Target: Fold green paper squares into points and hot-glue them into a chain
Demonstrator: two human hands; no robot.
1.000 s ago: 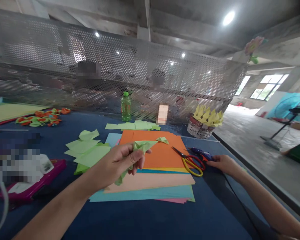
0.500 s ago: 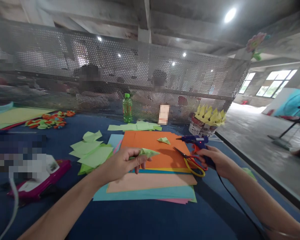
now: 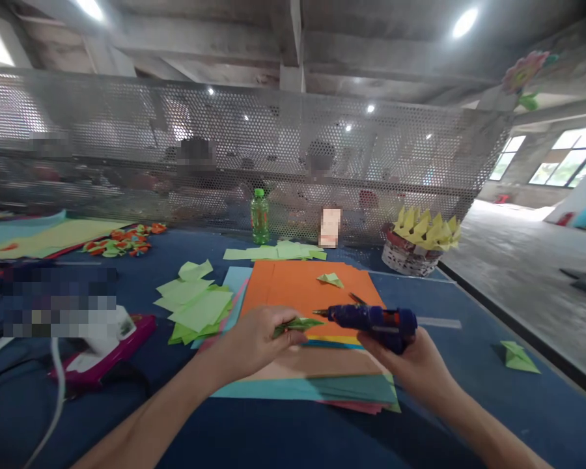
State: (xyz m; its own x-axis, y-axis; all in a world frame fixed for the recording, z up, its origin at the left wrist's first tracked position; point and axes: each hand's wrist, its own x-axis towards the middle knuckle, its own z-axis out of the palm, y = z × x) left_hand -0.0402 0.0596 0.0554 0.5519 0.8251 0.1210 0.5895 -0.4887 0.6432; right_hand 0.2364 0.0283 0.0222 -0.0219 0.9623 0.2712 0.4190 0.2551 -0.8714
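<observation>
Between the thumb and fingers of my left hand (image 3: 268, 332) is a folded green paper piece (image 3: 300, 325), held above the paper stack. My right hand (image 3: 415, 365) grips a dark blue hot glue gun (image 3: 371, 322) by its handle. The gun's nozzle points left and lies very close to the tip of the folded paper; I cannot tell whether they touch. Under both hands is a stack of coloured sheets, with an orange sheet (image 3: 278, 283) on top. Another folded green paper piece (image 3: 331, 280) rests on the orange sheet. The scissors (image 3: 357, 298) are mostly hidden behind the glue gun.
Loose green paper squares (image 3: 195, 306) lie left of the stack, green strips (image 3: 273, 251) behind it. Farther back stand a green bottle (image 3: 260, 218) and a basket (image 3: 407, 254) with yellow paper points. A pink power strip (image 3: 107, 355) is at left; a folded green piece (image 3: 520, 358) at right.
My right hand has lifted the glue gun off the scissors and brought it left, level with the folded paper. My left hand has turned the paper piece edge-on. The view has shifted slightly.
</observation>
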